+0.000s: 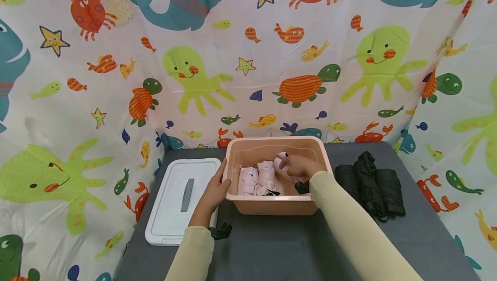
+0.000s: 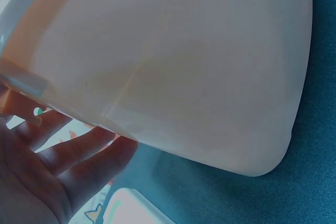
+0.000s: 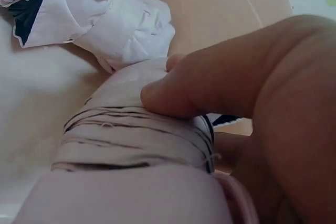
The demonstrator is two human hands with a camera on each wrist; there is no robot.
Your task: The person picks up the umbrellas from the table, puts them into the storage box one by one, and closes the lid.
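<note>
A pale pink roll (image 3: 113, 148) is held by the fingers (image 3: 173, 95) of the right hand (image 3: 294, 103).
Its side is crossed by dark creases; beyond it, a whitish bundle (image 3: 118, 17) with a dark patch (image 3: 29, 19) is seen against a peach wall (image 3: 215, 11).

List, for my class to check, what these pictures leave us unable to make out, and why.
- Head view: the floor under the pink rolls in the bin, hidden by the rolls themselves.
- Left wrist view: most of the white lid, cut off by the bottom edge.
- Right wrist view: some fingertips of the right hand, hidden behind the held roll; that roll's near end, cut off by the bottom edge.
</note>
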